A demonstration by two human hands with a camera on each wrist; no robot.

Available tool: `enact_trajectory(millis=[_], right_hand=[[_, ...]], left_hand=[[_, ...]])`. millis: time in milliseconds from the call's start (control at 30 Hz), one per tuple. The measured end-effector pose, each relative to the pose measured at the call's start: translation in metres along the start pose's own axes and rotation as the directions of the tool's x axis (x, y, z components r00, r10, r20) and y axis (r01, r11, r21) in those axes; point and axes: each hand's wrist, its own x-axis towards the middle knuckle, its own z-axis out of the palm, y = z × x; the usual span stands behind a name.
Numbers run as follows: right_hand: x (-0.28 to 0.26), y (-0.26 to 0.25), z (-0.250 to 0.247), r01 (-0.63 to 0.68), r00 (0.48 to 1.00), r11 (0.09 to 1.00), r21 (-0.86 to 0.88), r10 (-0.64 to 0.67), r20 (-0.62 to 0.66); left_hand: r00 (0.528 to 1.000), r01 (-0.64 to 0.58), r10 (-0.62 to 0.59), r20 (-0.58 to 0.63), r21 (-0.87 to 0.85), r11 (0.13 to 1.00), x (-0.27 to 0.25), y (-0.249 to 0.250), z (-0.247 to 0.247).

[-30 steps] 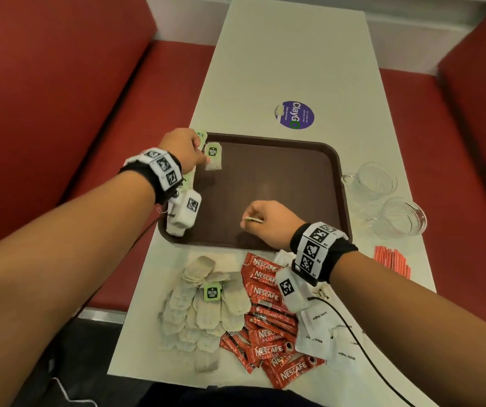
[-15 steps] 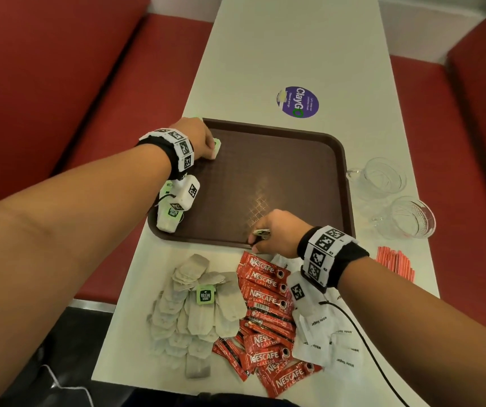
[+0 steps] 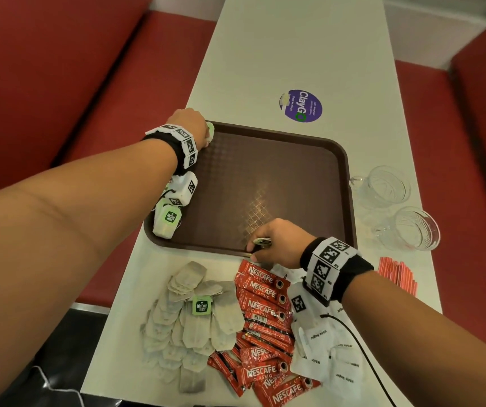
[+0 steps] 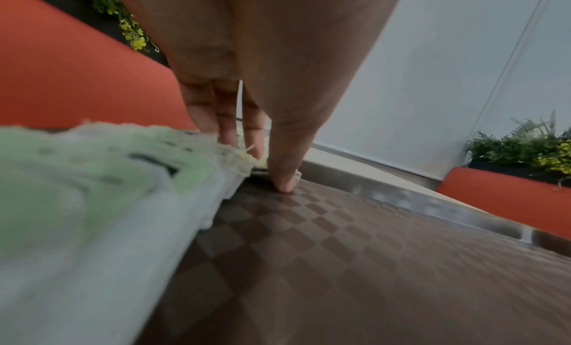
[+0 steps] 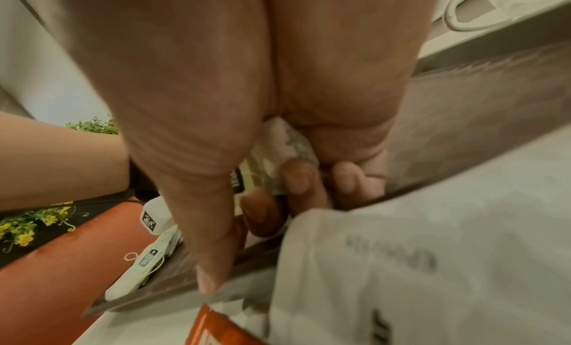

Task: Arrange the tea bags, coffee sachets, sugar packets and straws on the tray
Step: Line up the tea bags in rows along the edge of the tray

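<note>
A brown tray (image 3: 265,177) lies across the white table. Tea bags (image 3: 167,223) with green tags line its left side. My left hand (image 3: 195,124) is at the tray's far left corner, straight fingers (image 4: 228,135) pressing a tea bag (image 3: 211,132) down and thumb tip on the tray floor (image 4: 370,264). My right hand (image 3: 265,245) sits at the tray's near rim, fingers curled around a tea bag (image 5: 278,150). Loose tea bags (image 3: 195,315), red coffee sachets (image 3: 265,304), white sugar packets (image 3: 321,339) and red straws (image 3: 397,274) lie on the table nearer me.
Two glass cups (image 3: 382,186) (image 3: 415,227) stand right of the tray. A purple sticker (image 3: 302,105) is on the table beyond it. Red bench seats flank the narrow table. A black cable (image 3: 362,351) trails from my right wrist over the sugar packets.
My left hand carried its tea bag to the tray's far left corner and set it down. My right hand drew back from the tray's middle to the near rim.
</note>
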Motion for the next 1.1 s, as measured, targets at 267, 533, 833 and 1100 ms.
enact_trajectory(millis=[267,533,833,1100], right_hand=[[-0.002,-0.007,-0.001,0.017,1.0,0.995,-0.099,-0.018,-0.01],[0.001,-0.018,-0.009,0.091,0.965,0.971,0.223,-0.031,-0.259],[-0.002,-0.033,-0.01,0.228,0.908,0.934,0.274,-0.103,-0.406],[0.004,-0.039,-0.002,0.255,0.885,0.949,0.185,-0.152,-0.441]], left_hand=[[0.999,-0.015,0.017,0.036,-0.071,0.997,-0.012,-0.006,-0.007],[0.906,-0.42,0.388,-0.167,-0.256,0.871,-0.086,0.013,-0.047],[0.805,-0.557,0.56,-0.199,-0.579,0.595,-0.167,0.017,-0.029],[0.857,-0.479,0.467,-0.219,-0.673,0.563,-0.174,0.014,-0.024]])
